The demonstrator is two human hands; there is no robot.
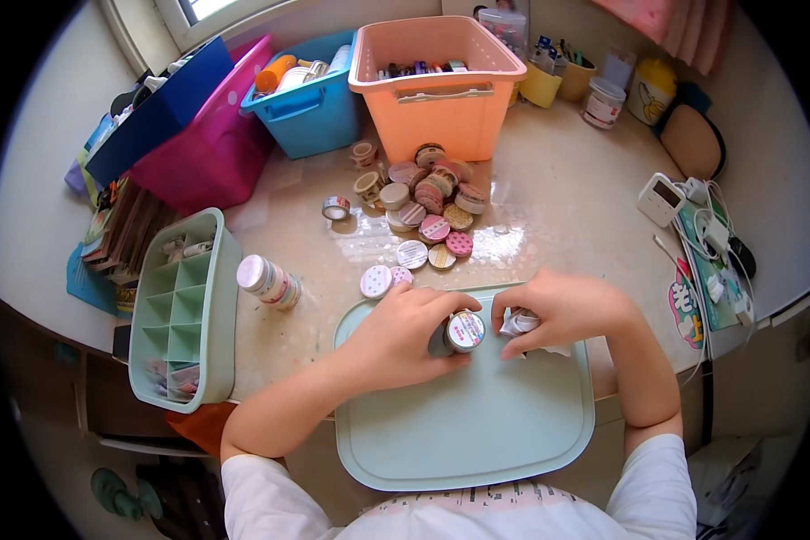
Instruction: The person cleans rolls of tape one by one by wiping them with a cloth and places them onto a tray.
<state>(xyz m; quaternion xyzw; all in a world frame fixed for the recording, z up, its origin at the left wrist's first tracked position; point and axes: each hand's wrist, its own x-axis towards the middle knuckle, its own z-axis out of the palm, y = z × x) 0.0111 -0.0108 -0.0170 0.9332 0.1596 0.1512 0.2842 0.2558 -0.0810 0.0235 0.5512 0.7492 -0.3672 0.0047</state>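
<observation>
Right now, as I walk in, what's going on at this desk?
A person's left hand is curled around a small round stack of tape over a pale green lid. Their right hand has its fingers around a crumpled whitish scrap, perhaps wrapping. Beyond lies a loose pile of patterned tape rolls; another tape stack stands near the divided green box.

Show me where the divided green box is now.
In the head view, the divided green box is at the left of the table, beside the upright stack of rolls and in front of the pink bin.
</observation>
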